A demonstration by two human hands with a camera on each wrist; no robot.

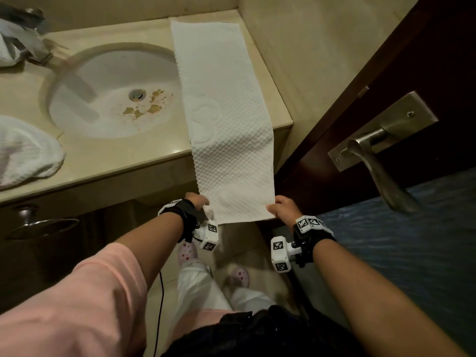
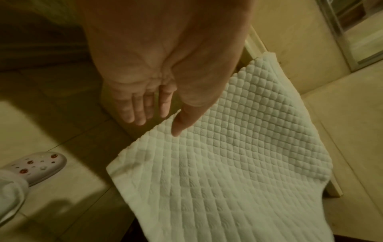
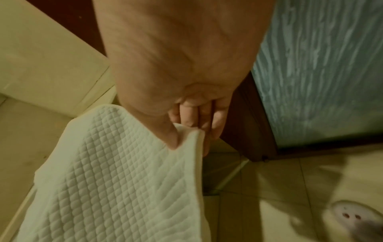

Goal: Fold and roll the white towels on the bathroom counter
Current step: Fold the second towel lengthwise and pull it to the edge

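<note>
A long white quilted towel (image 1: 226, 112), folded into a narrow strip, lies on the beige counter (image 1: 128, 163) to the right of the sink, and its near end hangs over the front edge. My right hand (image 1: 279, 208) pinches the hanging end's right corner; in the right wrist view the thumb and fingers (image 3: 189, 140) pinch the towel (image 3: 124, 180). My left hand (image 1: 199, 200) is at the left edge of that end. In the left wrist view its fingers (image 2: 134, 113) are straight beside the cloth, and only the thumb (image 2: 179, 126) rests on the towel (image 2: 238, 163).
A crumpled white towel (image 1: 25, 150) lies at the counter's front left, another (image 1: 7, 47) by the faucet at the back left. The stained sink (image 1: 103, 73) sits left of the strip. A dark door with a metal handle (image 1: 373, 150) stands close on the right.
</note>
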